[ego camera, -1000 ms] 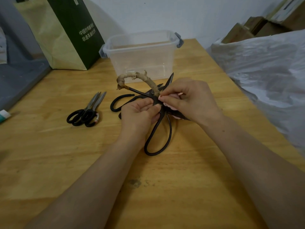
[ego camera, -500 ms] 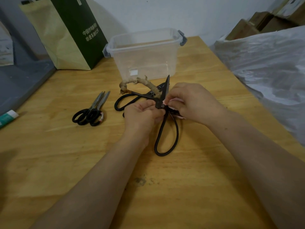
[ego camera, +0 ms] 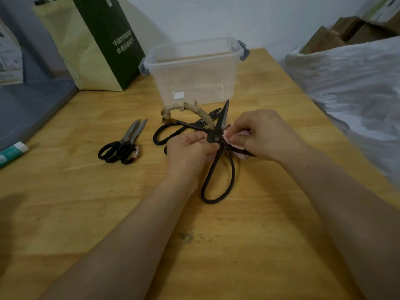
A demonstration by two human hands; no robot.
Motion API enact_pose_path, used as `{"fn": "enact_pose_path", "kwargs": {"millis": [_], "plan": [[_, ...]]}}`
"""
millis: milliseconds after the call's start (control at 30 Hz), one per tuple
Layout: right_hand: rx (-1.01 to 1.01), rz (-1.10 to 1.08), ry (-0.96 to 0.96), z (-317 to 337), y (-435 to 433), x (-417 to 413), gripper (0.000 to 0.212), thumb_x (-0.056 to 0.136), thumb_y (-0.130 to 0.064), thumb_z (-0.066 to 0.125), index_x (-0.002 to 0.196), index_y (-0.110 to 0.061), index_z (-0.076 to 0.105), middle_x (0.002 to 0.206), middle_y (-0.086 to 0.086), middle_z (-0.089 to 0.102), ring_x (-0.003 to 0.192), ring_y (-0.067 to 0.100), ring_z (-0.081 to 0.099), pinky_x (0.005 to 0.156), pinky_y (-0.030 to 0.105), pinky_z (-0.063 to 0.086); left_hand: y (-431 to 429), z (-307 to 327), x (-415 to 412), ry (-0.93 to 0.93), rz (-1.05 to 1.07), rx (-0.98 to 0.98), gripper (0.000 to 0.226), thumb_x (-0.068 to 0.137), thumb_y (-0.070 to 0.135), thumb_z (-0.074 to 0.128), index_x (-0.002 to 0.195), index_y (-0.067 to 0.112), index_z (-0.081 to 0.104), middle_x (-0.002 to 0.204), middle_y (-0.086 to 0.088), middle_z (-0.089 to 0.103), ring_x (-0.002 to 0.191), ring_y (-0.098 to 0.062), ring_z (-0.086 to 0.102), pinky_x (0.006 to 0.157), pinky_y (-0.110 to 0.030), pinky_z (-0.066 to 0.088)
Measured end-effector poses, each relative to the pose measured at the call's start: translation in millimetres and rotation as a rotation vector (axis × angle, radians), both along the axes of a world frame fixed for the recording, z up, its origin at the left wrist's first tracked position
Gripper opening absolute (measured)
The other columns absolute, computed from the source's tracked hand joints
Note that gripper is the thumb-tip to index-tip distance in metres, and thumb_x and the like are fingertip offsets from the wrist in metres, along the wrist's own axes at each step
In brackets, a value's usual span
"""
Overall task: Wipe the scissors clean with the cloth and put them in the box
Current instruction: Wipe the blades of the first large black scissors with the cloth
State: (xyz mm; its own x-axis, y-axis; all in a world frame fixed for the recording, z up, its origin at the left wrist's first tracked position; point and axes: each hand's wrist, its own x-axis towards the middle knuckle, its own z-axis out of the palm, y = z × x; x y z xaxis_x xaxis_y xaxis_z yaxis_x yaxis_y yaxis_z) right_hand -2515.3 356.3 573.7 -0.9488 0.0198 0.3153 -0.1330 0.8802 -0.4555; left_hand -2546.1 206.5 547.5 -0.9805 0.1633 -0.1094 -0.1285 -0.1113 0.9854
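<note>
Lying at the far left edge of the wooden table (ego camera: 65, 202) is a green and white tube (ego camera: 13, 151). Its print is too blurred to read. Behind it stands a dark green and pale yellow paper bag (ego camera: 97, 50) with two lines of white Chinese characters, which I cannot read with certainty. Two small black-handled scissors (ego camera: 123, 144) lie together on the table. Further right lie other scissors with a rag-wrapped handle (ego camera: 186, 115), just in front of the clear plastic box (ego camera: 194, 70), which carries a small white label.

Compared with half a second ago, more of the pink cloth (ego camera: 238, 138) shows beside the pivot. The black scissors (ego camera: 213, 137) stay open, outside the box, with one blade pointing up toward it.

The left hand (ego camera: 190, 150) grips these scissors at the pivot with curled fingers. The right hand (ego camera: 264, 135) pinches the cloth against the other blade, which points to the right. Both hands are close together. A crumpled plastic sheet (ego camera: 346, 83) and cardboard boxes (ego camera: 337, 33) are at the right.
</note>
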Motion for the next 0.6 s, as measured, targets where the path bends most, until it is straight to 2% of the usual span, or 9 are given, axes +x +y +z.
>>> {"fn": "enact_pose_path", "kwargs": {"millis": [67,133,233,300,367,433,500,533,600], "plan": [[-0.039,-0.046,0.086,1.3,-2.2,0.3,0.015,0.085,-0.016,0.067,0.097,-0.017,0.075,0.099,-0.001,0.070,0.095,0.013,0.061,0.080,0.025,0.045,0.4,1.1,-0.3,0.012,-0.028,0.009,0.023,0.076,-0.014,0.066,0.091,0.004,0.069,0.079,-0.007,0.075,0.077,-0.018,0.073,0.064,-0.022,0.057],[-0.116,0.013,0.130,3.3,-8.6,1.3,0.018,0.085,-0.015,0.067,0.102,-0.016,0.074,0.103,-0.001,0.068,0.098,0.012,0.060,0.084,0.023,0.044,-0.6,1.5,-0.6,0.016,-0.038,0.022,0.021,0.076,-0.013,0.065,0.089,0.003,0.070,0.080,-0.009,0.074,0.079,-0.021,0.072,0.067,-0.025,0.058],[-0.062,0.086,0.016,1.5,-11.2,0.3,0.020,0.084,-0.011,0.069,0.103,-0.012,0.073,0.107,0.000,0.067,0.102,0.012,0.060,0.089,0.022,0.044,-1.7,1.5,-0.9,0.034,-0.025,0.008,0.019,0.076,-0.014,0.065,0.084,0.002,0.071,0.076,-0.008,0.074,0.075,-0.020,0.072,0.067,-0.026,0.059],[-0.076,0.015,-0.066,2.9,-5.0,-0.1,0.016,0.082,-0.009,0.070,0.097,-0.013,0.075,0.096,-0.002,0.070,0.090,0.010,0.064,0.078,0.023,0.050,-1.7,2.6,1.3,0.043,-0.028,0.010,0.020,0.076,-0.015,0.064,0.081,0.003,0.070,0.074,-0.006,0.074,0.073,-0.018,0.072,0.063,-0.024,0.058],[-0.074,-0.090,-0.080,3.4,-1.0,0.4,0.013,0.082,-0.011,0.069,0.092,-0.017,0.076,0.080,-0.009,0.066,0.076,0.004,0.061,0.065,0.019,0.046,-0.8,3.8,3.0,0.043,-0.033,0.022,0.023,0.076,-0.016,0.063,0.080,0.006,0.070,0.073,-0.004,0.074,0.073,-0.016,0.072,0.062,-0.022,0.056],[-0.137,-0.117,0.032,4.5,-4.8,2.0,0.013,0.083,-0.016,0.069,0.094,-0.019,0.075,0.084,-0.012,0.064,0.083,0.003,0.059,0.073,0.020,0.045,-0.3,4.3,1.6,0.044,-0.029,0.029,0.023,0.077,-0.015,0.063,0.081,0.007,0.070,0.074,-0.003,0.074,0.073,-0.016,0.072,0.062,-0.021,0.056],[-0.269,-0.020,0.070,6.7,-12.1,4.5,0.018,0.084,-0.014,0.069,0.100,-0.017,0.074,0.100,-0.009,0.068,0.095,0.005,0.062,0.084,0.022,0.049,-0.9,3.8,0.5,0.039,-0.016,0.039,0.023,0.077,-0.015,0.064,0.080,0.007,0.070,0.072,-0.004,0.074,0.073,-0.017,0.072,0.062,-0.021,0.056],[-0.273,0.029,0.026,6.9,-13.5,5.1,0.020,0.083,-0.012,0.068,0.102,-0.016,0.074,0.104,-0.007,0.069,0.096,0.006,0.062,0.085,0.022,0.050,-1.3,4.2,0.6,0.036,-0.013,0.045,0.023,0.076,-0.015,0.064,0.079,0.007,0.070,0.071,-0.004,0.074,0.071,-0.018,0.072,0.062,-0.021,0.056],[-0.195,0.029,-0.101,8.0,-8.3,6.7,0.018,0.082,-0.010,0.066,0.096,-0.014,0.076,0.095,-0.006,0.072,0.085,0.005,0.064,0.079,0.025,0.053,-1.1,5.1,2.0,0.031,-0.010,0.041,0.022,0.076,-0.016,0.063,0.084,0.004,0.070,0.072,-0.005,0.074,0.071,-0.018,0.072,0.061,-0.021,0.056]]}}
